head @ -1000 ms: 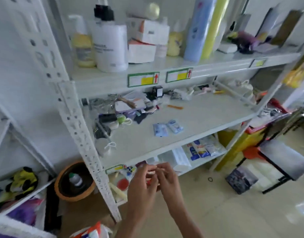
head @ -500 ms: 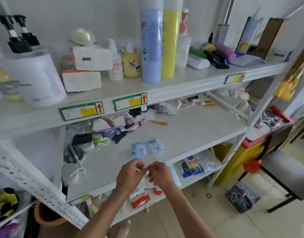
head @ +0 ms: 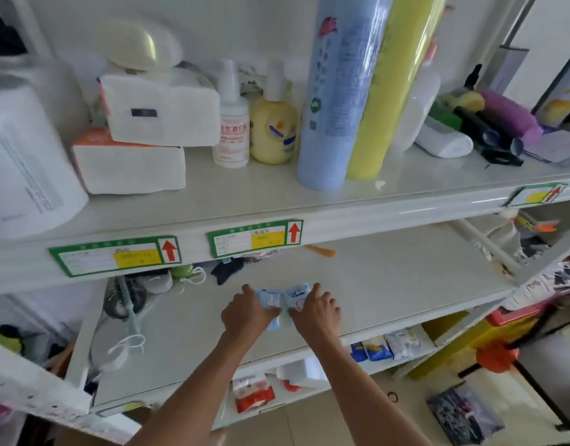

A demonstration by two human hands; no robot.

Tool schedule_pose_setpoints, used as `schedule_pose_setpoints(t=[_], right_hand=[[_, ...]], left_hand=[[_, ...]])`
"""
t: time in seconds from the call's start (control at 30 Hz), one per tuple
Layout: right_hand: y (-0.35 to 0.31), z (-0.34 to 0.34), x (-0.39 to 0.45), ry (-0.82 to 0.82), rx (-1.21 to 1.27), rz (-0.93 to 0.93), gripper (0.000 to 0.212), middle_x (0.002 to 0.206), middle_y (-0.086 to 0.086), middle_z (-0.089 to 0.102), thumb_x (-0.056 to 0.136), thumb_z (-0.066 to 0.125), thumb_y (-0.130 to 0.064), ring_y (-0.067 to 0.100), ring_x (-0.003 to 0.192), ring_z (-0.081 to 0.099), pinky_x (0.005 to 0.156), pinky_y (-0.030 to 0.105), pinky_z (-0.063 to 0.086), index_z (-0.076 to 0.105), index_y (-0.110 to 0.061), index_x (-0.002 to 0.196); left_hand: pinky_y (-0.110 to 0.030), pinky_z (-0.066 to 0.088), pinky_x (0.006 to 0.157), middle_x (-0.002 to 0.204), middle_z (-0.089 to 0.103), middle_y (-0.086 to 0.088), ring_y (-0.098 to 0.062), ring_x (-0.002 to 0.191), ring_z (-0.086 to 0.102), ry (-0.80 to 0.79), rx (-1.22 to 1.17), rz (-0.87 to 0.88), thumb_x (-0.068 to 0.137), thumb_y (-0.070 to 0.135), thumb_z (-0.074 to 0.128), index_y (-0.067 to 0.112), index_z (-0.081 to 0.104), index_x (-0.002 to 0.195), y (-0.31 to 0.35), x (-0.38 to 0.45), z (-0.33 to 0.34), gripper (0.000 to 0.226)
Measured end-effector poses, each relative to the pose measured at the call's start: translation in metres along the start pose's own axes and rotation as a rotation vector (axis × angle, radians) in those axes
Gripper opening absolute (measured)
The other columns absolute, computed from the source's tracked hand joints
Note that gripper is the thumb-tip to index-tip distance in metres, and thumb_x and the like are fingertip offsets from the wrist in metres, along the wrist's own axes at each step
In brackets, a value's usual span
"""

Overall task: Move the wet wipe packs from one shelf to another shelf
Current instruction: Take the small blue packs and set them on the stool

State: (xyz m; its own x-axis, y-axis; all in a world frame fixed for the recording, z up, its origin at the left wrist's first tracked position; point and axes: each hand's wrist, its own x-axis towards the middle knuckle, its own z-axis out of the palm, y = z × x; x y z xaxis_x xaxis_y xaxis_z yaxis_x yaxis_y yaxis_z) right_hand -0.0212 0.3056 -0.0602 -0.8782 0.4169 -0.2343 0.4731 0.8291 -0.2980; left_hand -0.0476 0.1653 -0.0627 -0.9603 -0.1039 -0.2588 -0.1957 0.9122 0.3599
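Two small light-blue wet wipe packs sit side by side on the middle shelf [head: 389,284], near its front edge. The left pack [head: 268,299] shows its plain back label, and the right pack [head: 297,296] has printed blue lettering facing up. They look like they're touching each other, though the hands cover the near halves so I can't be sure.

The left hand [head: 246,313] is down on the left pack with fingers curled over its near edge, and the right hand [head: 315,312] is doing the same on the right pack. Both look like they're closing in to pinch, but whether the packs are actually lifted off the shelf yet I can't tell.

So I'd call this the pick-up step: grabbing both at once. Next it needs a firm pinch on each pack, then a pull toward the front of that shelf and clear of the upper shelf's lip [head: 245,243] overhead.

Below the middle shelf, the bottom shelf [head: 415,355] already has a row of similar packs [head: 385,347], so that's my guess for the drop spot.
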Motion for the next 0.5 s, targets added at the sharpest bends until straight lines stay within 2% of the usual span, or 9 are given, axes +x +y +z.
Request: schedule_pose_setpoints(t=[0.1,0.2,0.23,0.3,0.33,0.37,0.43,0.5], right_hand=[[0.002,0.005,0.012,-0.057,0.0,0.054,0.085,0.139,0.015,0.055,0.081,0.075,-0.051,0.033,0.128,0.054,0.106,0.041,0.041,0.034,-0.009,0.143],[0.009,0.005,0.023,-0.134,0.156,0.088,0.074,0.128,0.012,0.066,0.076,0.079,-0.048,0.032,0.117,0.065,0.095,0.039,0.05,0.049,-0.01,0.131],[0.012,0.005,0.024,-0.169,0.216,0.089,0.069,0.123,0.012,0.069,0.075,0.079,-0.047,0.032,0.112,0.067,0.09,0.038,0.052,0.056,-0.009,0.127],[0.019,0.005,0.023,-0.223,0.337,0.047,0.057,0.113,0.013,0.072,0.078,0.075,-0.045,0.031,0.097,0.068,0.08,0.034,0.053,0.065,-0.008,0.121],[0.021,0.004,0.02,-0.237,0.394,0.022,0.051,0.105,0.012,0.072,0.082,0.071,-0.043,0.03,0.088,0.065,0.075,0.033,0.051,0.068,-0.007,0.117],[0.022,0.003,0.016,-0.241,0.454,0.008,0.044,0.096,0.011,0.072,0.085,0.067,-0.041,0.029,0.081,0.064,0.071,0.033,0.051,0.07,-0.007,0.113],[0.024,0.003,0.006,-0.253,0.609,-0.006,0.031,0.082,0.009,0.074,0.086,0.061,-0.038,0.027,0.071,0.067,0.068,0.041,0.059,0.074,-0.011,0.096],[0.025,0.002,-0.01,-0.296,0.775,-0.033,0.023,0.079,0.009,0.075,0.09,0.062,-0.033,0.023,0.065,0.065,0.063,0.039,0.058,0.073,-0.013,0.087]], left_hand=[[-0.038,0.055,0.087,0.129,0.067,-0.01,-0.029,0.117,0.067,-0.052,-0.036,-0.054,0.068,0.064,0.082,0.011,0.046,0.131,0.01,0.006,0.009,0.09],[-0.034,0.052,0.086,0.131,0.066,-0.007,-0.029,0.12,0.066,-0.118,-0.196,-0.138,0.066,0.061,0.085,0.014,0.056,0.13,0.012,0.013,0.013,0.085],[-0.032,0.051,0.081,0.125,0.069,-0.006,-0.028,0.115,0.068,-0.138,-0.25,-0.148,0.066,0.06,0.083,0.016,0.064,0.123,0.013,0.012,0.012,0.074],[-0.028,0.05,0.067,0.091,0.074,-0.002,-0.025,0.088,0.072,-0.125,-0.399,-0.15,0.07,0.055,0.08,0.02,0.07,0.085,0.01,0.008,0.013,0.039],[-0.027,0.044,0.06,0.071,0.067,0.001,-0.022,0.071,0.067,-0.111,-0.492,-0.159,0.072,0.05,0.08,0.02,0.062,0.067,0.008,0.003,0.014,0.035],[-0.027,0.038,0.057,0.059,0.055,0.004,-0.018,0.059,0.057,-0.093,-0.579,-0.17,0.074,0.044,0.081,0.02,0.053,0.058,0.006,-0.003,0.012,0.041],[-0.029,0.03,0.058,0.052,0.043,0.007,-0.016,0.055,0.043,-0.025,-0.749,-0.191,0.077,0.034,0.082,0.02,0.045,0.053,-0.002,-0.019,0.004,0.046],[-0.029,0.028,0.056,0.053,0.046,0.007,-0.013,0.055,0.041,0.018,-0.826,-0.235,0.08,0.031,0.082,0.017,0.055,0.058,-0.017,-0.039,-0.005,0.038]])
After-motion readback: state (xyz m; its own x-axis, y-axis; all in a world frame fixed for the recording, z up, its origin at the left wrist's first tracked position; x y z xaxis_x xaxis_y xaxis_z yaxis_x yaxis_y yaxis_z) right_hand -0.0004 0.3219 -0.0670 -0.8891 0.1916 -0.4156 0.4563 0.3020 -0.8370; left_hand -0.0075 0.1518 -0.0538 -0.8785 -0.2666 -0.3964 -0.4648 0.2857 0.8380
